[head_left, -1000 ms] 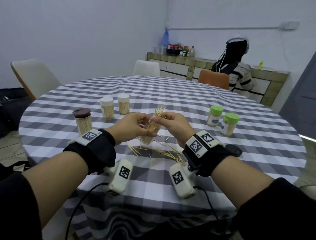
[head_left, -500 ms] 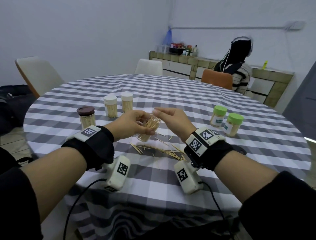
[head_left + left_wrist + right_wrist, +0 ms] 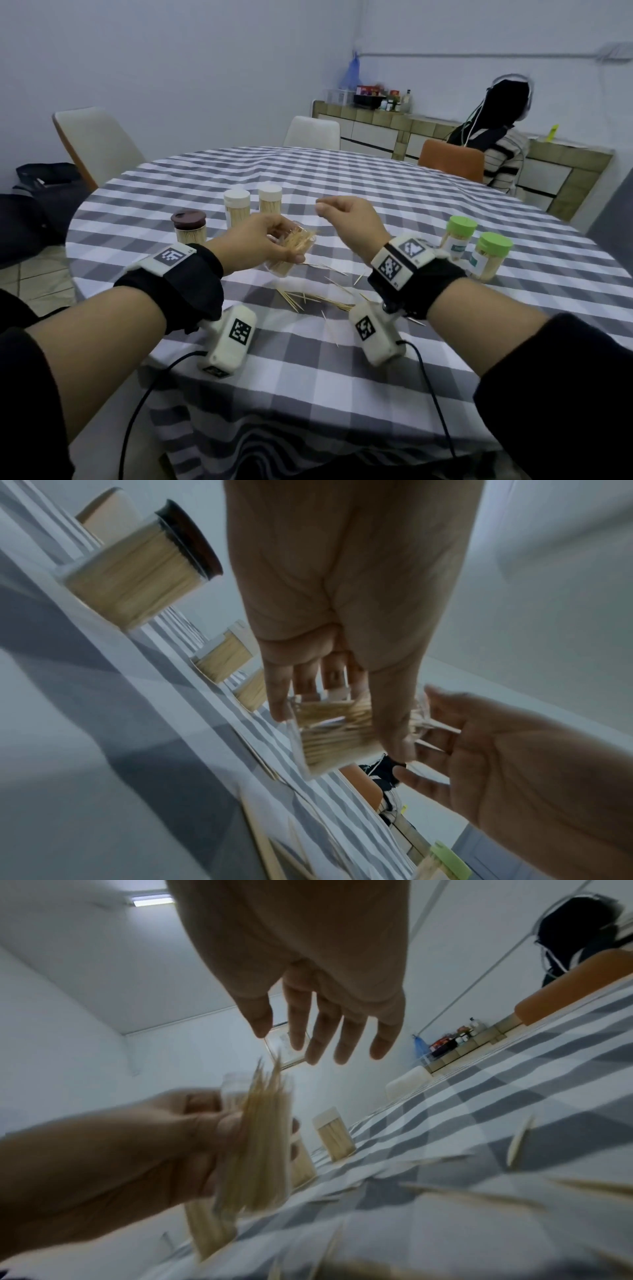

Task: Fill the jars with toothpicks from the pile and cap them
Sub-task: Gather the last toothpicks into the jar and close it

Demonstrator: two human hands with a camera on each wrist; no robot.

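Note:
My left hand [image 3: 263, 245] grips a clear uncapped jar [image 3: 291, 250] tilted to the right, full of toothpicks, a little above the table; the same jar [image 3: 334, 737] shows in the left wrist view and again [image 3: 255, 1139] in the right wrist view. Just above the jar's mouth hovers my right hand [image 3: 342, 217], empty, its fingers [image 3: 318, 1031] loosely spread. Loose toothpicks [image 3: 318, 298] lie scattered on the checked cloth below the hands. A brown-capped jar [image 3: 189, 228], two white-capped jars [image 3: 253, 205] and two green-capped jars [image 3: 476, 246] stand filled.
The round table [image 3: 342, 370] carries a grey-and-white checked cloth. Chairs [image 3: 97, 144] stand round it, and a person [image 3: 500, 150] sits at the far right with their back turned. A counter with bottles [image 3: 376, 99] runs along the back wall.
My right hand pushed the bundle of toothpicks into the jar, let go and lifted away. The left hand tilted the jar further to the right.

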